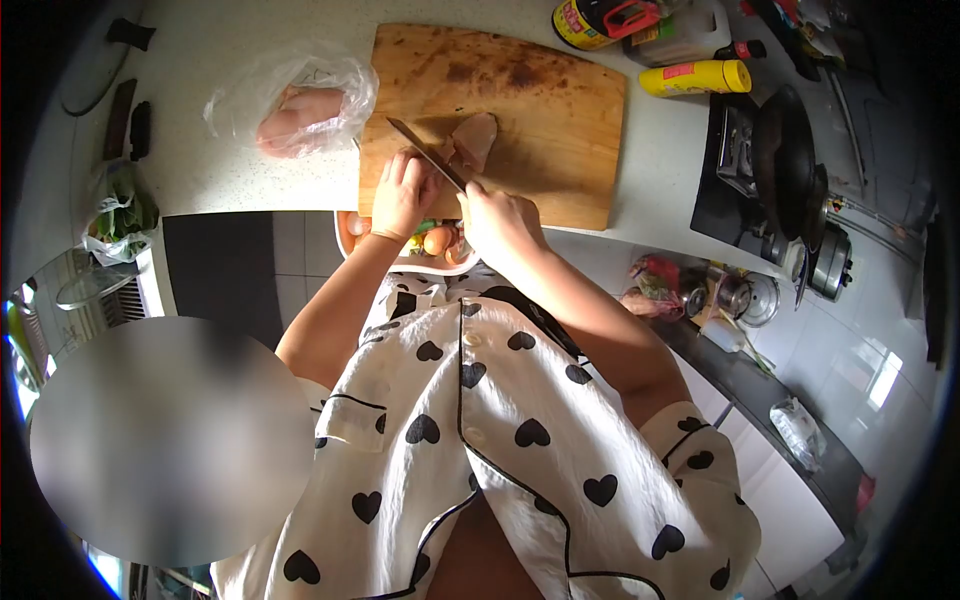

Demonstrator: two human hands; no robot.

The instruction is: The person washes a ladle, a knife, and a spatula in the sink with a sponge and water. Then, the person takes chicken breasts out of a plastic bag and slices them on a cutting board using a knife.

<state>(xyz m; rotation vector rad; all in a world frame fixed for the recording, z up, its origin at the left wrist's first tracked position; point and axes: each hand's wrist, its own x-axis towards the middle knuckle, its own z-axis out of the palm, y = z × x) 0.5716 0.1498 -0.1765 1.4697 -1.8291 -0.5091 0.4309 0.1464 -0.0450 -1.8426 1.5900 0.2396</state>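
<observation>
On the wooden cutting board [550, 90] lies a piece of pale meat [475, 138], with a smaller bit at its left side. My right hand [497, 218] is closed round the handle of a knife [425, 152], whose blade points up and left across the board. Close to the left of the blade, my left hand [405, 192] rests at the board's front edge, fingers bent together; whatever lies under them is hidden. A clear plastic bag [355, 75] holding more pale pink meat [300, 118] sits on the counter left of the board.
Under the board's front edge is a white container [350, 245] with eggs and vegetables. Bottles, one a yellow container [695, 78], stand at the back right. Further right are a stove [715, 190] and a dark pan [785, 150]. Bagged greens [120, 215] are at the left.
</observation>
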